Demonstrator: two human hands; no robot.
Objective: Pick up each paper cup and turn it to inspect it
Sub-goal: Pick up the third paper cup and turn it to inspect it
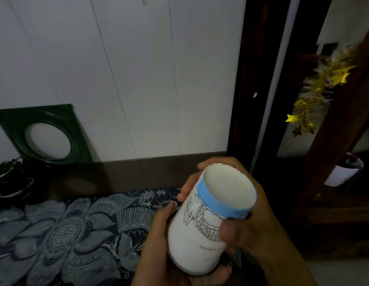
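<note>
I have the paper cup up off the table, held between both my hands over the right end of the patterned cloth. My left hand cradles its closed bottom and lower left side, fingers curled round the far wall. My right hand wraps the upper right side, thumb pressed on the drawn band near me, the other fingers curled behind the rim. So both hands are closed on the one cup, neither free.

The cup's long axis leans away from me and to the right: bottom near my body, open mouth with its blue stripe pointing up and outward. I can see straight into the white inside. To show the hidden far wall, I judge the turn must go about that tilted axis, right hand rolling, left hand letting the bottom slip.

Beyond, a green frame leans on the white wall at the table's far left edge.
</note>
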